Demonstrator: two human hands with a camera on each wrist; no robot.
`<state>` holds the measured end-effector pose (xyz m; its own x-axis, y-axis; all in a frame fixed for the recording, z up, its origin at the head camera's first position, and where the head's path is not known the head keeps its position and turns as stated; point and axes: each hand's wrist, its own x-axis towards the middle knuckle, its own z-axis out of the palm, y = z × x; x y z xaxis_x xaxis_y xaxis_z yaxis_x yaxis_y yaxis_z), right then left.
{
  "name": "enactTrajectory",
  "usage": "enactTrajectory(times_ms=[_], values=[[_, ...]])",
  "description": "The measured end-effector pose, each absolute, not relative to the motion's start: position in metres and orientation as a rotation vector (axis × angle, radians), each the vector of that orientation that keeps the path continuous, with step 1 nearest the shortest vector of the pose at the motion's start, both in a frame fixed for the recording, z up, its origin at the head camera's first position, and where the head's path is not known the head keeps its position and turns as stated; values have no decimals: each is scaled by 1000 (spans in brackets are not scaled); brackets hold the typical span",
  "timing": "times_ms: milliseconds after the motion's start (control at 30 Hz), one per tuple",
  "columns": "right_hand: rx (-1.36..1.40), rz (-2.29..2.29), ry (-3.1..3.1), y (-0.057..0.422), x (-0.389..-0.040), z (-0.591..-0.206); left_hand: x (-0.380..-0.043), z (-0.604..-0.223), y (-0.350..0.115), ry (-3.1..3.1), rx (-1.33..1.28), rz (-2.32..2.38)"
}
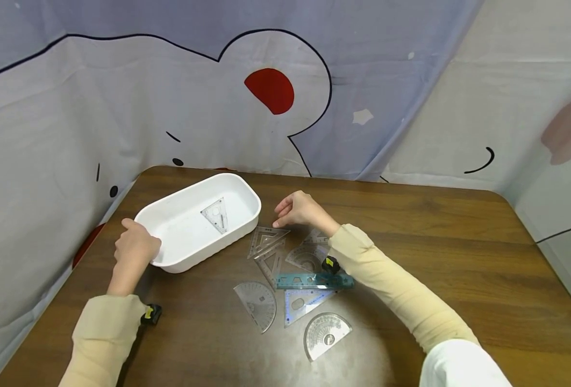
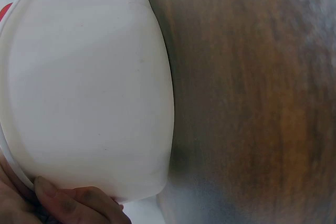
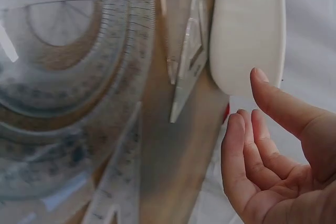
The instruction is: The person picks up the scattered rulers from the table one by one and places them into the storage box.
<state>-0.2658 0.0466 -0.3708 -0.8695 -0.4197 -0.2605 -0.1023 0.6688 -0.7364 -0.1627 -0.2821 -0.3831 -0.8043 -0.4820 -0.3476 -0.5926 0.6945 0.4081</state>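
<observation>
My left hand (image 1: 135,247) grips the near left end of a white plastic tub (image 1: 181,226), its fingers curled at the rim in the left wrist view. Inside the tub lies a clear set square (image 1: 222,220). My right hand (image 1: 299,209) hovers just right of the tub, thumb and fingers apart with nothing between them in the right wrist view. Below its fingertips is a clear set square (image 1: 254,247), overlapping another clear set square (image 1: 268,267). A clear protractor (image 1: 297,257) lies near the right wrist.
A teal ruler (image 1: 295,280) crosses the pile's middle, above a blue-marked set square (image 1: 290,317). Two clear protractors (image 1: 260,303) lie nearer the front of the wooden table (image 1: 440,258). A patterned cloth (image 1: 169,86) hangs behind the table.
</observation>
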Motion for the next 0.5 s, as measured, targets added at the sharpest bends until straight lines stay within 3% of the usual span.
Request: enactTrajectory(times_ms=[500], values=[[-416,-1004,2449,49,-268,-392,-162,-384,-283,2708,-850,748]])
